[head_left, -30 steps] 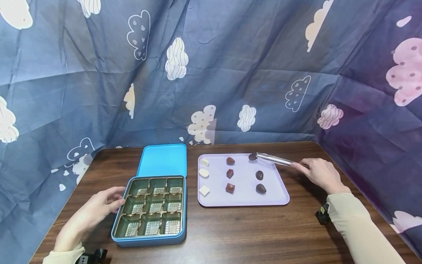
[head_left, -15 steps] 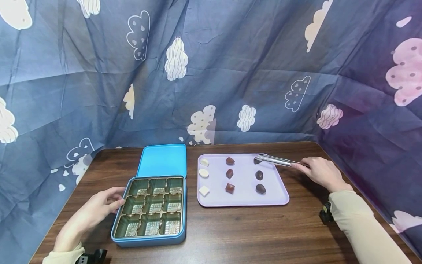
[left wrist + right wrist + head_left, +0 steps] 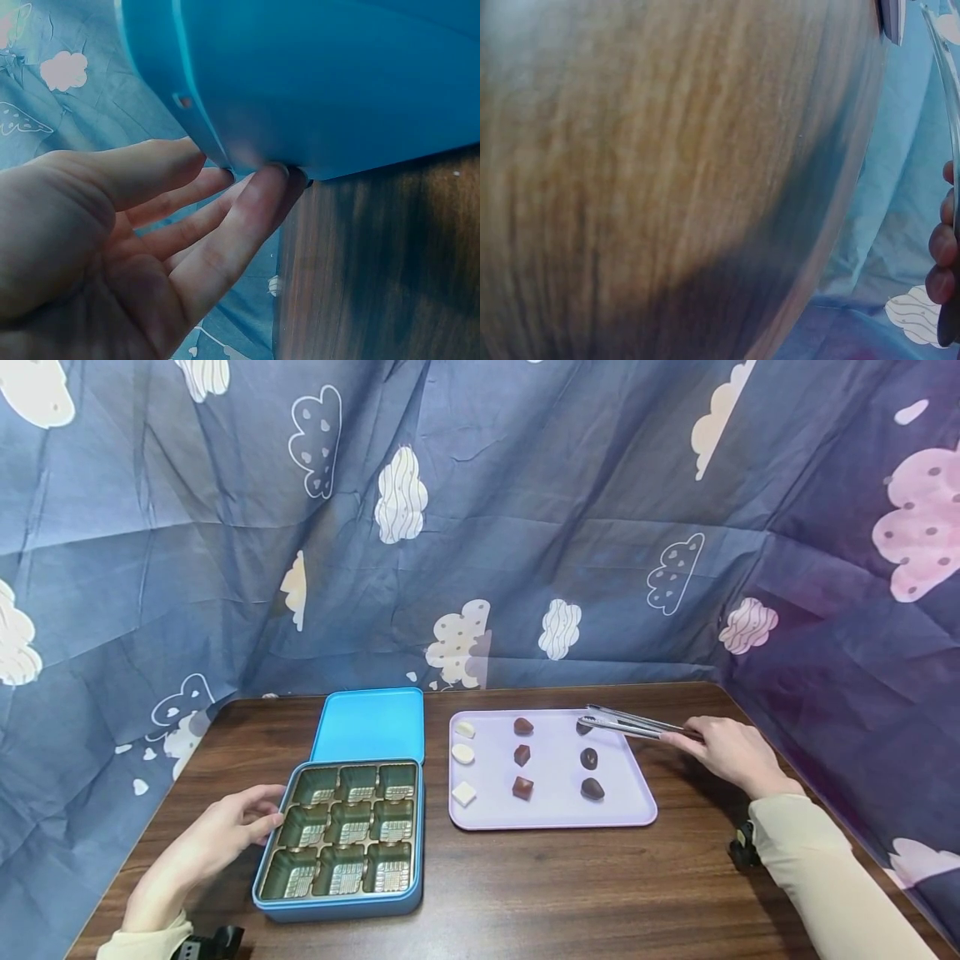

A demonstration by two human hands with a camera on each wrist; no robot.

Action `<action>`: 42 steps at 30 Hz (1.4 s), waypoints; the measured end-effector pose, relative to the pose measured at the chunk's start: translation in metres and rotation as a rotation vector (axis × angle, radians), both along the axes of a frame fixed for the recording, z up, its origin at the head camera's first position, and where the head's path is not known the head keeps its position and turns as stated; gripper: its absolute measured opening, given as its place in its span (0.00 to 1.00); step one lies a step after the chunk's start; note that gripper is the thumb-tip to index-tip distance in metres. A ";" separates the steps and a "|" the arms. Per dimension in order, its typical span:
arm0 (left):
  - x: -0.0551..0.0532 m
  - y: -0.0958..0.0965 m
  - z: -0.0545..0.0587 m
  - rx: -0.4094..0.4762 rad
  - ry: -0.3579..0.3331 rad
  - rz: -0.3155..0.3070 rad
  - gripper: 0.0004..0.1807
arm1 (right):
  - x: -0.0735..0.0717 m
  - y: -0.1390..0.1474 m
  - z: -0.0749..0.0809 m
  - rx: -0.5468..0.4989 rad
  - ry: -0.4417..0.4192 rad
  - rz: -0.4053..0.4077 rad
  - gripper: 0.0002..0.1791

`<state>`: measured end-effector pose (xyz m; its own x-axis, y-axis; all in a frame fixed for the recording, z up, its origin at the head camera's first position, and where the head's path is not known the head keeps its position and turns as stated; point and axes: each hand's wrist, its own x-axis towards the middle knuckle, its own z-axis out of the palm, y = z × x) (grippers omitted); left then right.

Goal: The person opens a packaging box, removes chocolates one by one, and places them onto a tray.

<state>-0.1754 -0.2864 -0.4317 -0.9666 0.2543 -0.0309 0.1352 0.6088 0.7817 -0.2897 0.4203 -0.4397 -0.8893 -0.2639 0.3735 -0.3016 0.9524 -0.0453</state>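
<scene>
My right hand [image 3: 731, 756] grips metal tongs [image 3: 633, 723], which reach left over the tray's back right corner with their arms spread. At the tips lies a dark chocolate [image 3: 583, 727], partly covered by the tongs. Two more dark chocolates, an oval one [image 3: 589, 759] and a drop-shaped one [image 3: 592, 789], lie in front of it on the lilac tray [image 3: 558, 814]. My left hand [image 3: 213, 835] touches the left side of a blue tin [image 3: 341, 908] with thumb and fingertips. The tin holds a gold insert [image 3: 351, 823] of bare compartments. In the right wrist view, several fingertips [image 3: 943, 244] wrap the tongs.
Brown chocolates [image 3: 522, 755] form the tray's middle column, and white ones [image 3: 463, 753] its left column. Behind the tin lies its blue lid [image 3: 369, 724], folded back. Dark cloud-print fabric [image 3: 480, 543] hangs behind the wooden table [image 3: 525, 893].
The back dark chocolate has shifted slightly right and toward me. The tongs' arms, close together before, now stand apart around it. My left hand has stayed by the tin.
</scene>
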 end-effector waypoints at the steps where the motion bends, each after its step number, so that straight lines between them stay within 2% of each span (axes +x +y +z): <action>1: 0.000 0.000 0.000 0.000 0.000 0.000 0.25 | 0.000 0.000 0.000 0.000 0.004 0.001 0.25; 12: 0.000 0.000 0.000 -0.009 0.005 0.004 0.25 | 0.004 -0.003 0.010 -0.046 0.032 -0.047 0.26; 16: 0.000 0.003 -0.003 -0.007 -0.007 -0.005 0.25 | 0.015 -0.003 0.016 -0.093 0.061 -0.077 0.26; 23: -0.004 0.000 0.000 -0.031 0.011 -0.029 0.25 | 0.044 -0.010 0.020 -0.318 0.141 -0.211 0.25; 29: -0.002 -0.004 0.001 -0.056 0.018 -0.017 0.25 | 0.057 -0.012 0.021 -0.371 0.177 -0.272 0.27; 37: -0.003 -0.004 0.000 -0.078 -0.003 -0.013 0.25 | 0.074 -0.005 0.012 -0.393 0.158 -0.332 0.30; 42: -0.004 -0.005 -0.002 -0.075 -0.008 -0.021 0.25 | 0.084 0.000 0.010 -0.356 0.070 -0.391 0.34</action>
<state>-0.1794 -0.2911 -0.4341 -0.9607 0.2714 -0.0581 0.1427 0.6626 0.7353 -0.2057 0.4203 -0.4294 -0.8657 0.2360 0.4414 0.0586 0.9236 -0.3788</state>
